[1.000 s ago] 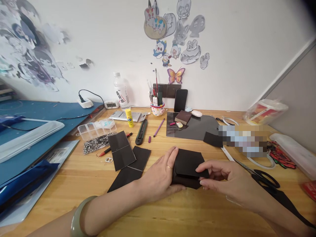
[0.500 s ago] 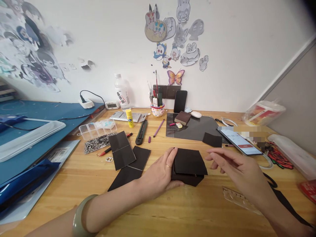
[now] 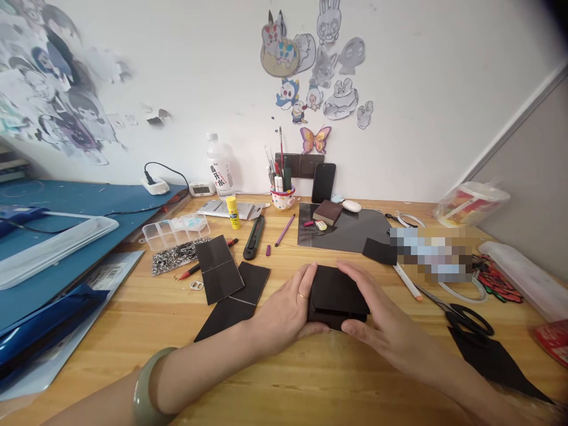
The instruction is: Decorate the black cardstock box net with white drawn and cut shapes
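A small black cardboard box sits in front of me, its top flap lying over the upper side with a thin gap along the near edge. My left hand grips its left side, fingers at the far corner and thumb low at the front. From the right, my right hand clasps the same box, fingers along the top edge and thumb at the lower front corner. Black card pieces with creases lie left of the box, partly overlapping. Another black card piece lies beyond my right hand.
Scissors rest on the right over a black sheet. Behind the box lie a utility knife, a purple pen and an upright glue stick. A pen cup and water bottle stand near the wall.
My right hand has moved left and closed onto the right side of the box. The flap sits lower and flatter. The left hand keeps its hold.
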Available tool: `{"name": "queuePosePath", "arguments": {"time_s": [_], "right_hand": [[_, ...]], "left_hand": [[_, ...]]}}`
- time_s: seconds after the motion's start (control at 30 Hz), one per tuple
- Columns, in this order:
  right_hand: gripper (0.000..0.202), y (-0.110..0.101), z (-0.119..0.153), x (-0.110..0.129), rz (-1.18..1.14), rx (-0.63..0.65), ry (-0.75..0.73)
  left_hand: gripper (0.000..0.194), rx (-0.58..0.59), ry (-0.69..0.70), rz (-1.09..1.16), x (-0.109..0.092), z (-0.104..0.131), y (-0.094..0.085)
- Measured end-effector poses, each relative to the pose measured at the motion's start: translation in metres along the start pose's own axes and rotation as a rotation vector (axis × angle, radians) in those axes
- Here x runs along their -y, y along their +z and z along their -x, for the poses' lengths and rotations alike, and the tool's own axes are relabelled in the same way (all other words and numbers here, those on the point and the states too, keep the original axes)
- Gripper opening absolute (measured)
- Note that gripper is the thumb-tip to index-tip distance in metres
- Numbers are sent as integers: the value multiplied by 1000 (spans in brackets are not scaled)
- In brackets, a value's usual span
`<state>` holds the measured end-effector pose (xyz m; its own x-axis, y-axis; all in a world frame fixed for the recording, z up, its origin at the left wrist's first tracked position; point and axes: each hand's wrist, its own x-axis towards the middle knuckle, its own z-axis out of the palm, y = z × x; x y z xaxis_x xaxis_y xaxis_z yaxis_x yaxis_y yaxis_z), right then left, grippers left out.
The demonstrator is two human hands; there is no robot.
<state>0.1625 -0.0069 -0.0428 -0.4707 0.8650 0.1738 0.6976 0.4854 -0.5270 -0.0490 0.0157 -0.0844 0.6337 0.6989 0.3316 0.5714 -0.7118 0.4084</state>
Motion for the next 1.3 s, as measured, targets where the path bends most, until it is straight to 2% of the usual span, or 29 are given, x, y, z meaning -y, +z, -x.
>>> {"name": "queuePosePath", "arguments": {"time_s": [0.17,0.3,0.43,0.57,0.7,0.8,0.87,0.9,1.03,1.1,1.2,1.3], "right_hand": [[77,-4,-11,2,263,-31,-136],[85,-10,-21,18,406,-28,-160],[90,-4,-30,33,478,-6,-213],[77,7,-35,36,524,-34,-224],[59,9,-35,34,539,-55,-205],[53,2,-34,28,491,-75,-184],[48,-6,-33,21,406,-122,-142],[45,-11,-32,17,337,-154,-112],[36,-29,-32,1,-64,-322,32],[36,-34,-33,-2,-285,-379,137],[41,-34,-35,-1,-646,-384,303],[43,-27,-37,5,-929,-366,414]], "left_hand": [[101,-9,14,-33,-2,-1,-1],[96,-7,15,-8,-1,-2,0],[92,-1,12,-7,0,-2,5],[89,10,13,-11,-1,-2,7],[99,-4,-28,25,-4,-3,3],[112,-14,-82,102,-4,-5,-1],[116,-35,-112,214,-2,-7,-6],[113,-69,-121,289,-1,-7,-8],[65,-338,-247,671,2,-11,-19],[49,-407,-324,771,0,-13,-22],[44,-407,-332,829,-6,-12,-23],[47,-368,-227,784,-14,-9,-23]]}}
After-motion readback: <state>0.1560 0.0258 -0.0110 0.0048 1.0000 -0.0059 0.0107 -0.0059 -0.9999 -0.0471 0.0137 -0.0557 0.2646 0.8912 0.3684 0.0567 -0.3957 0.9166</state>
